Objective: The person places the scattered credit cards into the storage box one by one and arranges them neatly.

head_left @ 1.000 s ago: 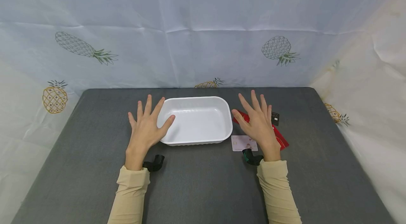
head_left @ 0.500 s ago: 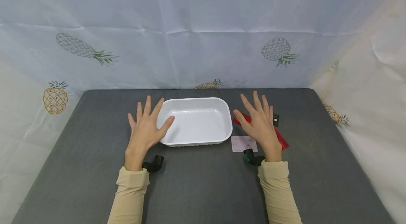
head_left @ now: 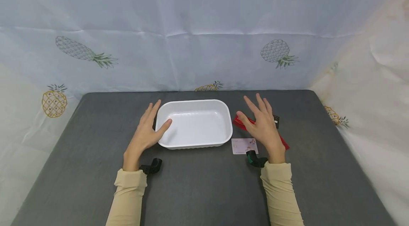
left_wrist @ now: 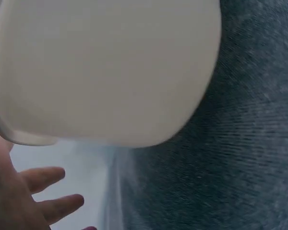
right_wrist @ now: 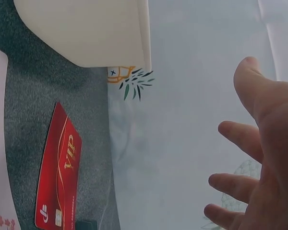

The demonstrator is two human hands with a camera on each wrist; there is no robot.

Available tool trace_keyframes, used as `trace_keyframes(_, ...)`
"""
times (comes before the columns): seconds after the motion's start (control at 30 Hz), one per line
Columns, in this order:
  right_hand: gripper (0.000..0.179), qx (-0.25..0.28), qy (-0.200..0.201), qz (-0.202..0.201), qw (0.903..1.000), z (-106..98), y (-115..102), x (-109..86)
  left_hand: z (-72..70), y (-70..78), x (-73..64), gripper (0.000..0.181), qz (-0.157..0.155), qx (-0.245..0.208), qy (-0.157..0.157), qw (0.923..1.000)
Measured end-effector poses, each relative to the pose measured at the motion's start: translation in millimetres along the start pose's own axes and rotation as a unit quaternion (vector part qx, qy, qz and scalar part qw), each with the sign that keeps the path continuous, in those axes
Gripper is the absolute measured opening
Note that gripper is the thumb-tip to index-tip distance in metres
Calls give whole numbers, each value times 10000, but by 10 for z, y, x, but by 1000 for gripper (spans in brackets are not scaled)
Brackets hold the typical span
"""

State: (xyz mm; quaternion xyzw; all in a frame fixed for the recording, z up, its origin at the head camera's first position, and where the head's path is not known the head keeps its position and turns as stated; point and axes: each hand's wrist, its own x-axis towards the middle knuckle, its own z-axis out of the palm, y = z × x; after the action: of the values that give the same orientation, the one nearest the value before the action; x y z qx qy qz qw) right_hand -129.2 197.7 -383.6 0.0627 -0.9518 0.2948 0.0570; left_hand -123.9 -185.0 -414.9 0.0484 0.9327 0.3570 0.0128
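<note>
A white rectangular tray (head_left: 195,142) with rounded corners sits near the back middle of the table. My left hand (head_left: 145,134) is at its left end, fingers extended and thumb overlapping the rim in the head view. In the left wrist view the tray's outer wall (left_wrist: 105,72) fills the top, with the hand (left_wrist: 19,196) below it. My right hand (head_left: 263,126) hovers with spread fingers over several cards. Among them are a red VIP card (right_wrist: 60,172), a pale pink card (head_left: 244,146) and a black card (head_left: 276,121). The right hand partly hides the red and black ones.
The dark grey table (head_left: 204,190) ends at the back against a pale pineapple-print cloth (head_left: 179,59). Each wrist wears a black camera mount; the left mount (head_left: 152,166) and right mount (head_left: 255,159) hang low over the table.
My left hand has turned and its fingers have drawn closer together beside the tray. The right hand has shifted slightly right, showing more of the red card at its left.
</note>
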Motion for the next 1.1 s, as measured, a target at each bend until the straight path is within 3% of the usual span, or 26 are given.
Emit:
trace_keyframes(0.4, 67, 199, 90, 22, 9998, -35, 48, -2, 93, -128, 25, 77, 143, -372, -208, 9990)
trace_keyframes(0.8, 64, 1163, 289, -308, 9923, -98, 194, 23, 234, -322, 58, 63, 511, -1615, -146, 9854)
trace_keyframes(1.1, 68, 1384, -23, -61, 9904, -81, 361, 18, 264, -344, 67, 64, 626, -1767, -39, 9823)
